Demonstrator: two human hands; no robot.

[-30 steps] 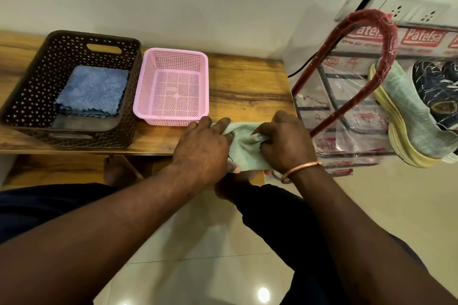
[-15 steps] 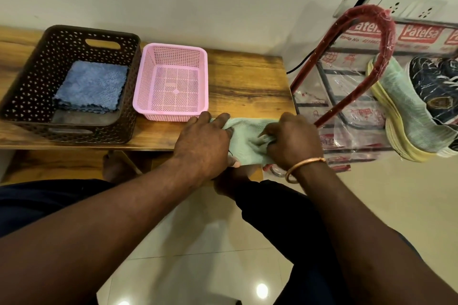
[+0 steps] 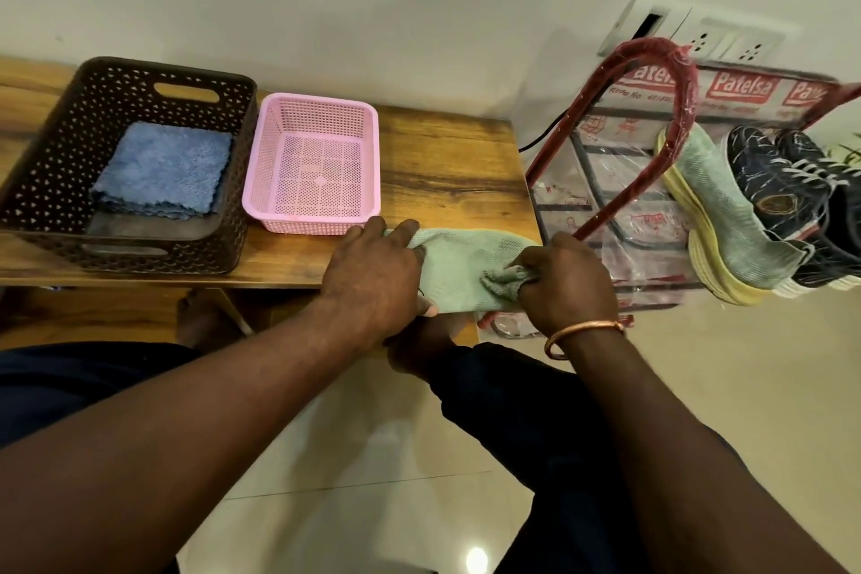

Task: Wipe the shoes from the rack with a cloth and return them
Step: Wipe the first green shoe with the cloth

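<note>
A light green mesh shoe [image 3: 459, 263] lies on its side at the front edge of the wooden table [image 3: 447, 163]. My left hand [image 3: 372, 275] grips its left end, fingers curled over the top. My right hand [image 3: 566, 284] pinches a crumpled grey-green cloth [image 3: 505, 277] against the shoe's right part. The matching green shoe with a yellow sole [image 3: 713, 210] leans on the red, plastic-wrapped shoe rack [image 3: 652, 117] at the right, beside dark navy shoes [image 3: 773, 182].
A brown perforated basket [image 3: 51, 182] holding folded blue cloths [image 3: 163, 170] stands on the table at the left. A pink mesh basket [image 3: 265, 172] sits beside it. Wall sockets [image 3: 713, 37] and a black cable are behind the rack. Pale tiled floor lies below.
My right hand has slid the cloth rightwards along the shoe, so more green mesh shows between my hands. My left hand has kept its grip.
</note>
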